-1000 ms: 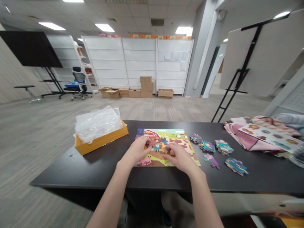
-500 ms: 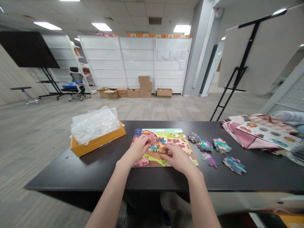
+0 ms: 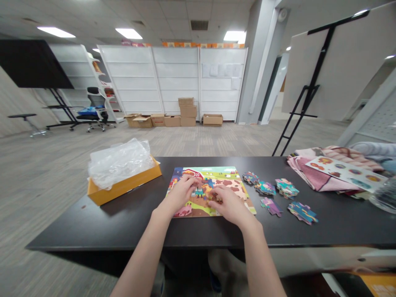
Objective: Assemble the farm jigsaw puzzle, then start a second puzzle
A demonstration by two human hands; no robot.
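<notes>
A farm-scene jigsaw puzzle [image 3: 185,210], with a red barn, spotted cow and pink pig, lies flat on the table in front of me. My left hand [image 3: 184,189] is over its left half, fingers bent and thumb close to the fingertips, at a puzzle piece [image 3: 209,183] in the middle. My right hand [image 3: 227,201] reaches over the lower right part. Its thumb and fingers curl around an orange-brown patch of puzzle, partly hidden by the fingers. Right of the board lie small stacks of loose puzzle pieces [image 3: 287,188], mostly teal, blue and purple.
An orange box [image 3: 125,185] with crumpled clear plastic [image 3: 122,163] stands at the table's left. Pink cloths [image 3: 309,175] and a printed picture sheet [image 3: 346,173] lie at the right, near clear plastic wrap [image 3: 385,196]. The black table's [image 3: 130,235] front edge runs before me.
The view has shifted slightly, so the table contents appear a little further left. Both hands keep nearly the same pose over the puzzle.
</notes>
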